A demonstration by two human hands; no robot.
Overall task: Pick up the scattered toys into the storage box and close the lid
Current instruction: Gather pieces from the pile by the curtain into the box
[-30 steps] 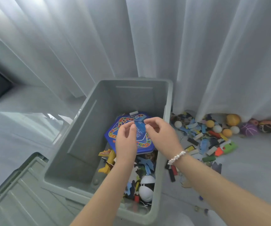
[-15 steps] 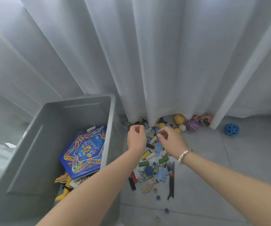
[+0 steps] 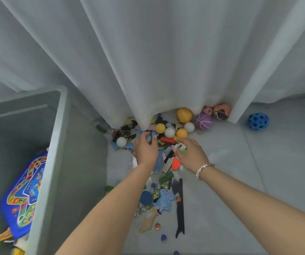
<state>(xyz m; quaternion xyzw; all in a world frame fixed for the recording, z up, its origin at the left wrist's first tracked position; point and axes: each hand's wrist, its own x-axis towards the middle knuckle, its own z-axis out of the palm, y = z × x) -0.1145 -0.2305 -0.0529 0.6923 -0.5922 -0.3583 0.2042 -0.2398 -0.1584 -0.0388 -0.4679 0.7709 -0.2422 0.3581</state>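
The grey storage box (image 3: 58,129) stands open at the left, with a blue game board (image 3: 25,196) and a few toys inside. To its right, a scattered toy pile (image 3: 163,181) lies on the floor against the curtain: flat foam pieces, blocks, marbles, a red cylinder (image 3: 167,140) and small orange and white balls (image 3: 169,132). My left hand (image 3: 145,149) reaches down onto the blue pieces at the pile's far end, its fingers spread over them. Beside it, my right hand (image 3: 190,153) rests on pieces near the red cylinder. Neither hand plainly holds anything.
A white curtain (image 3: 148,61) hangs to the floor behind the pile. Larger balls sit at its hem: yellow (image 3: 184,115), purple (image 3: 203,122) and brown (image 3: 221,111). A blue holed ball (image 3: 258,121) lies apart at the right. A black strip (image 3: 180,208) lies nearer me.
Both hands left the box, where they had put down the blue game board, and moved right and down onto the toy pile. The view swung right with them.
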